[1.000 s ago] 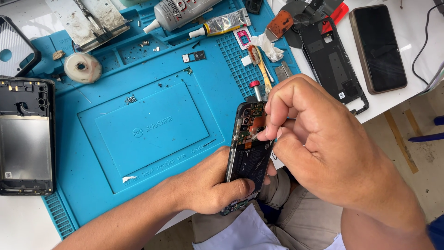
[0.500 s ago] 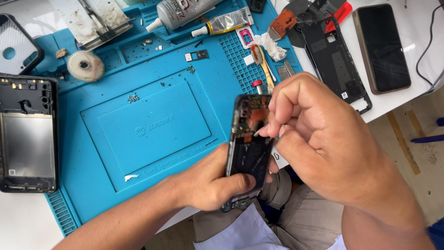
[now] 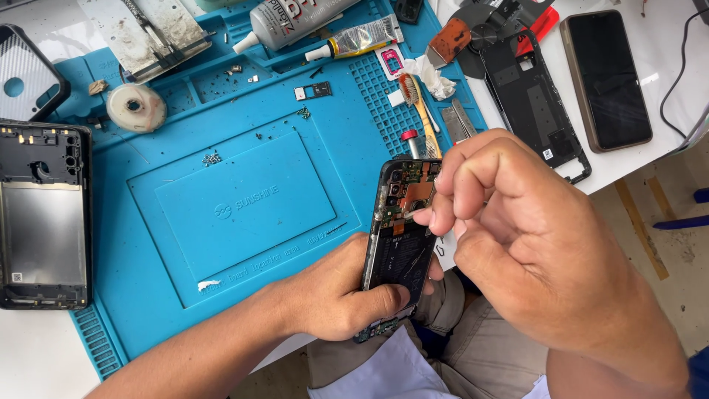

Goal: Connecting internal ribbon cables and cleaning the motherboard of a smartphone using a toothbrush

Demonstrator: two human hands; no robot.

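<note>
My left hand (image 3: pixel 336 295) is closed around the lower half of an opened phone (image 3: pixel 401 244), thumb across its cracked dark battery face, holding it upright off the near edge of the worktop (image 3: pixel 44 355), above my lap. My right hand (image 3: pixel 517 244) is curled almost shut, fingertips (image 3: pixel 436 218) pinched together and touching the exposed board and orange flex near the phone's top; whether they pinch a small part or tool I cannot tell, as the knuckles hide it.

Below me a blue repair mat (image 3: pixel 244 207) covers most of the white worktop, with a few tiny screws (image 3: pixel 212 158) loose on its raised centre panel. To the left, partly on the mat, lies a gutted phone frame (image 3: pixel 43 214), with a black case (image 3: pixel 26 74) above it. Along the far edge sit a tape roll (image 3: pixel 136 107), a grey glue bottle (image 3: pixel 288 18), a small tube (image 3: pixel 358 38), and a brush (image 3: pixel 417 100) just behind the held phone. To the right, off the mat, rest a black back cover (image 3: pixel 535 103) and an intact phone (image 3: pixel 605 77), screen up. Bare floor (image 3: pixel 665 222) shows beyond the worktop's right edge.
</note>
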